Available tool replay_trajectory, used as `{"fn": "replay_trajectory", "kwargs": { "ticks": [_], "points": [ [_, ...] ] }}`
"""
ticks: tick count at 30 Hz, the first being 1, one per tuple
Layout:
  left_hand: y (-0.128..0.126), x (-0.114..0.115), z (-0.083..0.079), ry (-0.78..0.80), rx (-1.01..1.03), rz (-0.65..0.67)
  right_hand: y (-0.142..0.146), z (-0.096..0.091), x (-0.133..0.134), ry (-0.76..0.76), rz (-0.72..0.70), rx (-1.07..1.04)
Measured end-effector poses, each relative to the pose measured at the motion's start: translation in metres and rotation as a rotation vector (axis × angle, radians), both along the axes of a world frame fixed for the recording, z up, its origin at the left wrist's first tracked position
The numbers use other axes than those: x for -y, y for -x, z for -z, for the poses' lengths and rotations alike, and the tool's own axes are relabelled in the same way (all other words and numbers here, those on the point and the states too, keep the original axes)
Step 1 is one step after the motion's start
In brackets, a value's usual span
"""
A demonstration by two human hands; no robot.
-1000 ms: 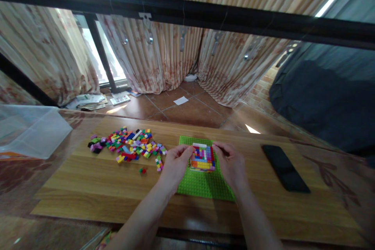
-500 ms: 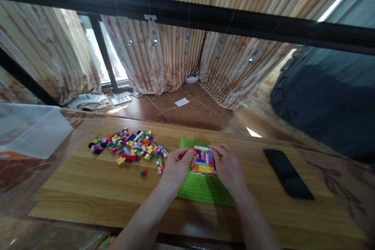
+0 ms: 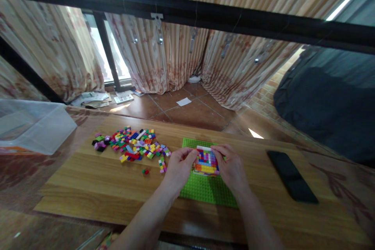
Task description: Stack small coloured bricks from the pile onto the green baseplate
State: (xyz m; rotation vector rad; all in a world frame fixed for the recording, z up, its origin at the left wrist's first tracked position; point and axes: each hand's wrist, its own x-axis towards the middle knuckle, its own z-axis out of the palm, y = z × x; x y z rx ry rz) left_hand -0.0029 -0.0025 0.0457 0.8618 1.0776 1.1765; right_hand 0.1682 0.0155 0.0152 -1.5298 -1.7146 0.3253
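A square block of many-coloured small bricks [image 3: 206, 161] stands on a green baseplate [image 3: 205, 189] on the wooden table [image 3: 117, 191]. My left hand [image 3: 180, 168] grips the block's left side with curled fingers. My right hand [image 3: 231, 166] clasps its right side, fingertips at the far top corner. A heap of several loose coloured bricks [image 3: 133, 144] lies to the left of the plate, a few strays [image 3: 161, 164] nearer my left hand.
A black phone [image 3: 291, 175] lies on the table to the right. A clear plastic box [image 3: 32, 125] sits at the far left. Behind the table are a tiled floor [image 3: 187, 107], curtains, a black bar overhead and a dark cushion [image 3: 328, 113].
The view has shifted slightly. Both hands have stayed on the brick block, closing in a little on its sides.
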Motion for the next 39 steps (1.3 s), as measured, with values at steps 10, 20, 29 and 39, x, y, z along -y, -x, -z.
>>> {"fn": "replay_trajectory", "kwargs": {
  "ticks": [10,20,29,39],
  "points": [
    [-0.004,0.0,0.003,-0.008,0.012,0.023,-0.003,-0.007,-0.005,0.045,-0.052,0.094],
    [-0.006,0.002,0.005,0.017,-0.028,0.053,-0.002,-0.009,-0.005,0.096,-0.049,0.062],
    [-0.004,0.001,0.009,0.073,-0.006,0.073,-0.003,-0.006,0.003,0.051,-0.019,-0.198],
    [-0.001,0.005,-0.005,0.176,0.161,0.172,0.005,-0.027,0.019,0.036,-0.216,-0.402]
  ]
}}
